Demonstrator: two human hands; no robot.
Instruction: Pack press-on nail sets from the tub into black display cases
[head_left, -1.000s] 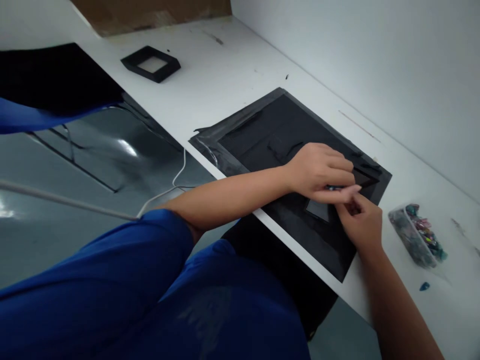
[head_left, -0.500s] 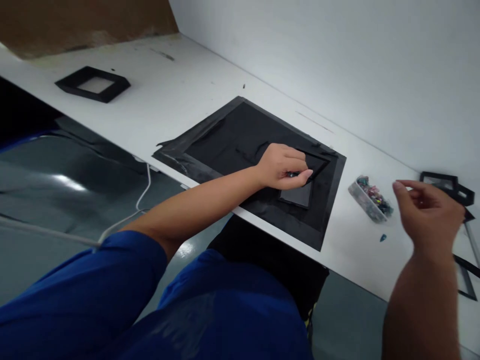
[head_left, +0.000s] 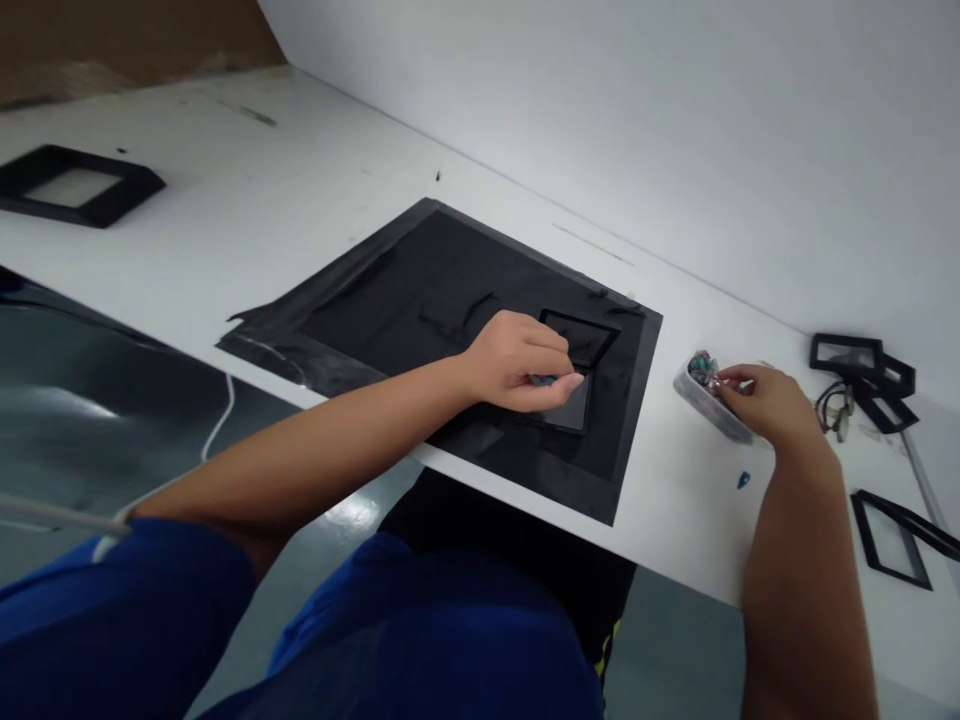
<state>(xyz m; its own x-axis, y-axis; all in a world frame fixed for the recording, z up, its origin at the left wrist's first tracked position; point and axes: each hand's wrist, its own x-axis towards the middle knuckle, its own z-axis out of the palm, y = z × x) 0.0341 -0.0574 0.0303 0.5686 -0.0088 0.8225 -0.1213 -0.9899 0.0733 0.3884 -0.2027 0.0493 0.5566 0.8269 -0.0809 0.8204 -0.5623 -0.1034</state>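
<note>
My left hand (head_left: 525, 365) is closed over a black-framed panel (head_left: 568, 408) on the black mat (head_left: 360, 310); something small and dark shows between its thumb and fingers, too hidden to name. Hinged or lying behind that panel is a second black frame (head_left: 611, 345). My right hand (head_left: 765, 400) reaches into a clear box (head_left: 709, 408) of small colourful pieces, its thumb and fingertips pinched at the pieces. What they grip is too small to tell. A single teal piece (head_left: 743, 480) lies on the table in front of the box.
A thick black frame (head_left: 135, 185) sits at the far left of the white table (head_left: 300, 180). At the right are several stacked black frames (head_left: 847, 340), a pair of glasses or looped item (head_left: 831, 408) and another frame (head_left: 870, 540). A wall runs behind.
My right hand has moved left and down into the box of pieces. My left hand keeps its closed pose at the panel. The camera view has shifted to the right.
</note>
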